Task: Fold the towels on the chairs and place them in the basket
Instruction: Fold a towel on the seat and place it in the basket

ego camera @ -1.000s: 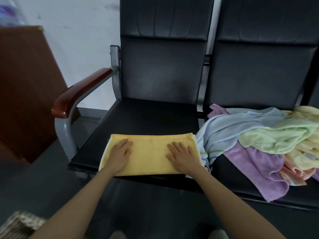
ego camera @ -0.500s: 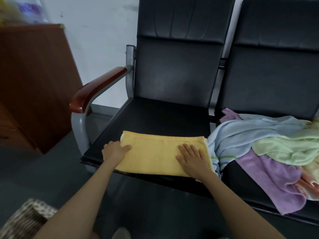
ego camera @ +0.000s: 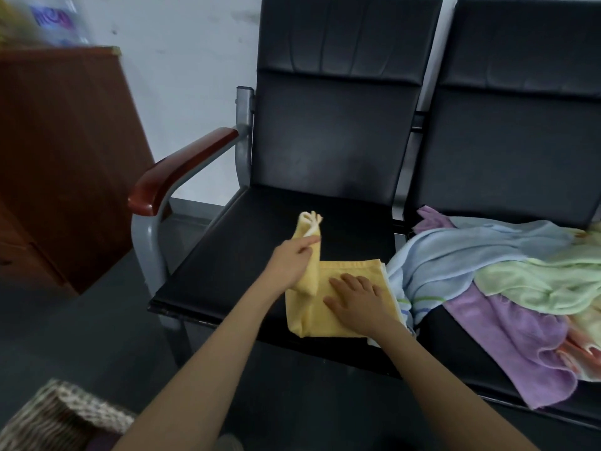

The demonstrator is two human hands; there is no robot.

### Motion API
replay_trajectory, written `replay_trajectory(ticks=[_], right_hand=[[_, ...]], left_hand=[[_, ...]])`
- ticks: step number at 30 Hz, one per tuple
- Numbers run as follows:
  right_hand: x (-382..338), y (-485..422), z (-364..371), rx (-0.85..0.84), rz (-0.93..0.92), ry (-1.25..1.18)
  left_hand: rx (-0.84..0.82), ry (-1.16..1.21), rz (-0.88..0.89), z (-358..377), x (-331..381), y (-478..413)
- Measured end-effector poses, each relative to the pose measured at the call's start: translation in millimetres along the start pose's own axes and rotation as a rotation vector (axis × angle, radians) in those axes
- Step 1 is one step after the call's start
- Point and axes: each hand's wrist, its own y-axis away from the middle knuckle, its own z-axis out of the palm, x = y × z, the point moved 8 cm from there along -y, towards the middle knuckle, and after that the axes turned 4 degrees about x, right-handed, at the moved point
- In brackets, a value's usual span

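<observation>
Yellow towel (ego camera: 305,317) lies near the front edge of the left chair seat (ego camera: 260,249), partly folded. The left hand (ego camera: 289,265) has its fingers clamped on the towel's left end and holds it raised above the seat. The right hand (ego camera: 361,301) lies flat on the other half, fingers straight and slightly apart. This fold looks half made. A heap of unfolded towels (ego camera: 487,271) covers the right chair seat (ego camera: 455,362). The woven basket (ego camera: 61,415) on the floor shows no towel where visible, so most of the task seems left.
</observation>
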Motion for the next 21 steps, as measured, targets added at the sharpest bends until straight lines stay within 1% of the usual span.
replay_trajectory(ticks=[3,5,6,8,9,11,13,16,18,21], right_hand=[[-1.1,-0.2,-7.0,0.002,-0.062,-0.052],[7.7,-0.5,-18.0,0.024,-0.08,-0.184],[18.3,-0.5,-26.7,0.074,-0.052,-0.226],[43.6,2.2,-41.8,0.161,0.039,-0.218],[54.9,4.0,-44.6,0.156,0.09,-0.218],[67.1,8.2,-41.1,0.076,0.169,-0.279],[69.0,12.0,-36.6,0.028,0.188,-0.323],[70.4,15.2,-38.5,0.021,0.163,-0.343],[73.7,16.4,-41.5,0.039,0.165,-0.414],[83.6,18.1,-40.8,0.085,0.232,-0.559]], left_hand=[[-0.116,-0.049,0.031,36.6,12.3,1.9],[-0.169,-0.064,0.029,54.3,15.7,3.1],[-0.184,-0.068,0.023,61.2,16.4,3.3],[-0.201,-0.087,0.026,72.4,18.5,2.8],[-0.207,-0.1,0.032,77.4,20.1,2.4],[-0.229,-0.125,0.042,88.2,21.9,2.3],[-0.262,-0.166,0.073,100.1,24.1,3.4],[-0.305,-0.21,0.117,115.9,27.5,8.7],[-0.352,-0.207,0.131,125.8,27.1,12.7],[-0.448,-0.088,0.062,138.8,19.3,17.6]])
